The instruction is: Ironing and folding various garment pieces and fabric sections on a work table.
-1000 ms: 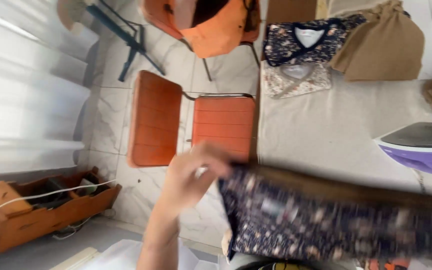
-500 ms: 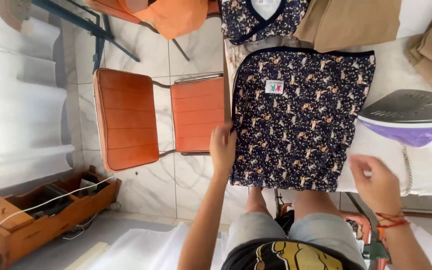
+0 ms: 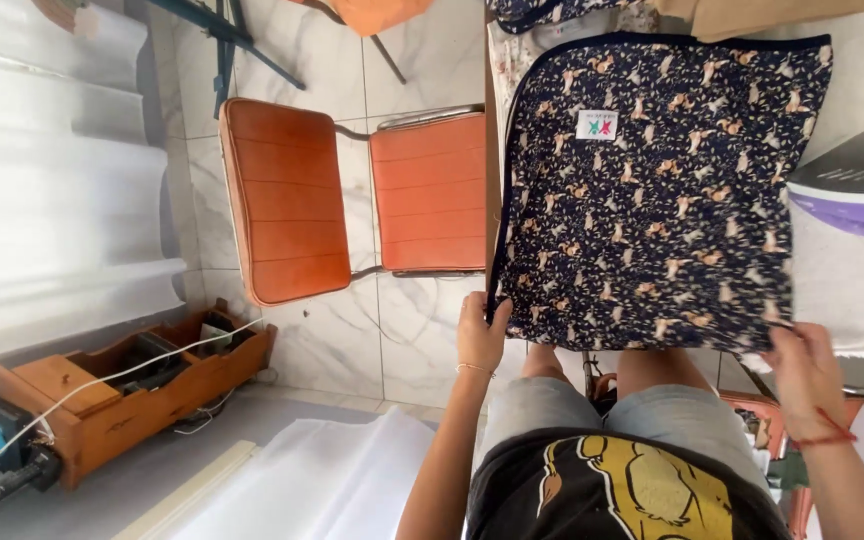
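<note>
a: head view, logged left to right. orange chair (image 3: 352,195) on the tiled floor, then the ironing surface (image 3: 832,290) with the dark patterned garment (image 3: 652,190) spread flat on it, near hem hanging just over the near edge.

b: hands?

a: left hand (image 3: 480,335) pinches the garment's near left corner, fingers curled round the edge, wrist straight, forearm rising from below. right hand (image 3: 802,365) grips the near right corner, fingers closed on the hem, red cord at the wrist. both arms extended forward, roughly parallel.

b: risks?

a: judgement only. the purple iron (image 3: 857,180) sits just beside the garment's right edge, apparently touching it; a tug on the right corner could drag cloth under it or nudge it. the left edge lies along the surface's rim, so uneven pull could slide the fabric off toward the chair. cannot tell if the iron is hot.

b: noted.
</note>
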